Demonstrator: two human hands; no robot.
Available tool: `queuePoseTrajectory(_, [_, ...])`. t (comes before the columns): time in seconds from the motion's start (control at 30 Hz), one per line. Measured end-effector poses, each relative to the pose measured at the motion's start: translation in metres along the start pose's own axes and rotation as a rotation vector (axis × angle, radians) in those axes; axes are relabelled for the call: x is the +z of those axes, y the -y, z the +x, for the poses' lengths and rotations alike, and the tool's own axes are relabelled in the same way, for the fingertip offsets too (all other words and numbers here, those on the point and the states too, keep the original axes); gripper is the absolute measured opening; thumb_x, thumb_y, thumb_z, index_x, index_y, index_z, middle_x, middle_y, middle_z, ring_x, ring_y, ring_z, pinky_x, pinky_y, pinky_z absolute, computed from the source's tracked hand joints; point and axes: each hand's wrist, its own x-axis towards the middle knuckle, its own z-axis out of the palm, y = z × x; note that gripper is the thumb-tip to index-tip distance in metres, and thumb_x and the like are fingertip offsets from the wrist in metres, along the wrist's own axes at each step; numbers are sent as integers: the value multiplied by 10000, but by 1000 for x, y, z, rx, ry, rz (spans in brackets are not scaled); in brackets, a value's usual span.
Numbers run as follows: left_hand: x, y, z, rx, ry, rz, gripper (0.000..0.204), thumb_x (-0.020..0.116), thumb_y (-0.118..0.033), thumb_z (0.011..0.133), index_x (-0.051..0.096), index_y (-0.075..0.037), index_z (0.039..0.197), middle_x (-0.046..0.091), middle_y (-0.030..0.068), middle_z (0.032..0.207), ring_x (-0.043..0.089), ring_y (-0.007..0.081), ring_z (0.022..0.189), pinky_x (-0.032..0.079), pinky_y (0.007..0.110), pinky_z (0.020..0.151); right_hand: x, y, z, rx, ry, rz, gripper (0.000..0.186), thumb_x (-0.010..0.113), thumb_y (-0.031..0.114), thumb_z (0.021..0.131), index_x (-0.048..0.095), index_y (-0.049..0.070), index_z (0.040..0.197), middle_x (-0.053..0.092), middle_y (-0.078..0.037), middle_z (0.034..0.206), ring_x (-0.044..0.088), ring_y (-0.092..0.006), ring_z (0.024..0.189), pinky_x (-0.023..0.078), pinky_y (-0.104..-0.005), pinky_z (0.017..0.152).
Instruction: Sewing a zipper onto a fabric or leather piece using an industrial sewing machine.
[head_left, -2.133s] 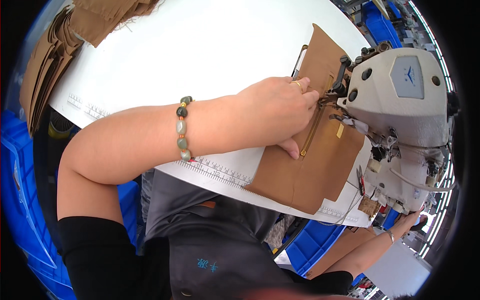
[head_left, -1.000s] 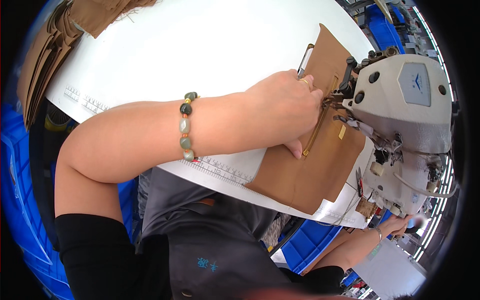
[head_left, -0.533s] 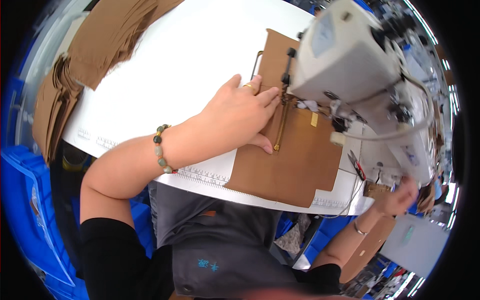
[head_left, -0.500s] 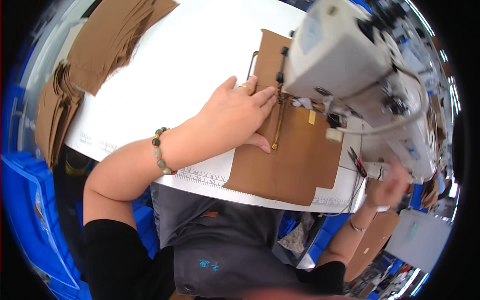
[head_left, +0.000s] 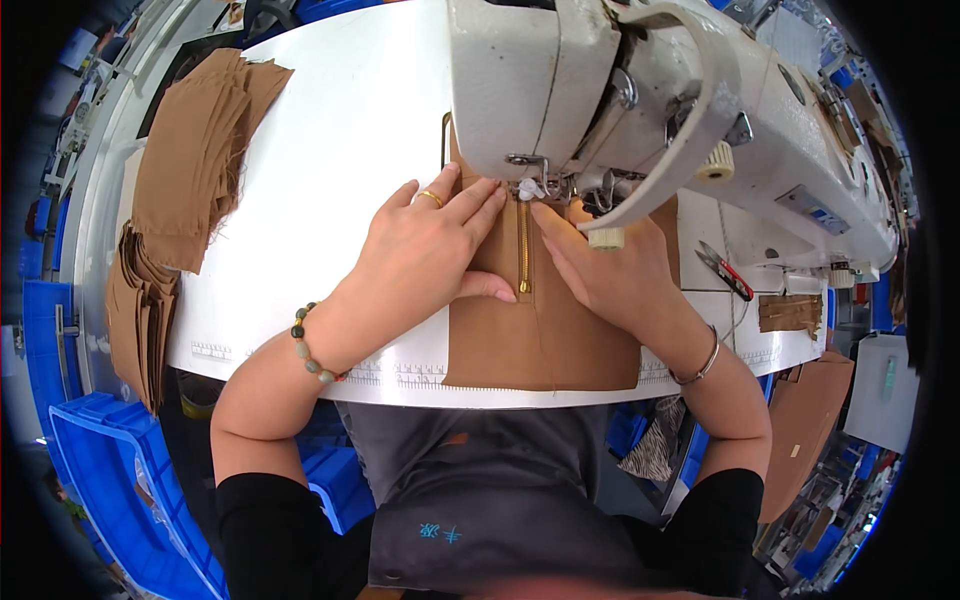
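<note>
Beneath the needle area of a white sewing machine (head_left: 760,120), a brown fabric panel (head_left: 550,355) with a brass zipper (head_left: 525,250) lies on the white table (head_left: 340,130). My left hand (head_left: 420,250) is open, fingers resting on the panel left of the zipper, its thumb beside the pull end. My right hand (head_left: 615,275) rests open on the panel right of the zipper, its index finger near the presser foot; some fingertips are hidden behind the machine's curved guard. Red-and-black snips (head_left: 725,273) lie to the right of the panel.
Stacks of brown fabric pieces (head_left: 190,170) lie on the table's left. A blue bin (head_left: 130,440) sits below the left front. A small brown piece (head_left: 790,312) lies at the right end, and a brown board (head_left: 805,420) stands below it.
My right hand has come up from low at the right onto the panel beside the zipper. My left hand stays on the panel. The view has swung, so the machine now appears at the top.
</note>
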Motion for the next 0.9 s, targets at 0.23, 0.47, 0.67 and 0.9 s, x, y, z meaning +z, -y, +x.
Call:
queuePoseTrajectory(0.23, [3,1,0,27,-42,-3,917,667,-689,760,645,-2,1368,639,93,1419,598,353,1319,506,470,1043,-7,13,-6,29,141,123,402,780,275,865,734,100,1224,697,-44,1288,693,-232,1085,575,-358,829])
queuePoseTrajectory(0.47, [1,0,2,12,-17,-22,924,672,-694,753,647,-3,1366,636,91,1420,600,358,1315,513,490,1036,-2,14,-7,-1,179,105,411,778,272,870,730,65,1222,686,-48,1339,666,-239,1189,583,-364,903])
queuePoseTrajectory(0.67, [2,2,4,-1,-2,-8,923,665,-702,751,658,0,1349,645,88,1398,608,353,1306,516,488,1030,-3,13,-4,12,165,112,397,772,271,884,731,67,1222,688,-49,1336,667,-237,1178,586,-363,894])
queuePoseTrajectory(0.9, [3,3,4,0,-16,0,918,653,-706,758,661,1,1343,643,81,1398,611,347,1301,522,453,1016,1,11,-7,27,197,102,399,773,268,885,728,67,1227,687,-49,1344,672,-237,1180,587,-362,889])
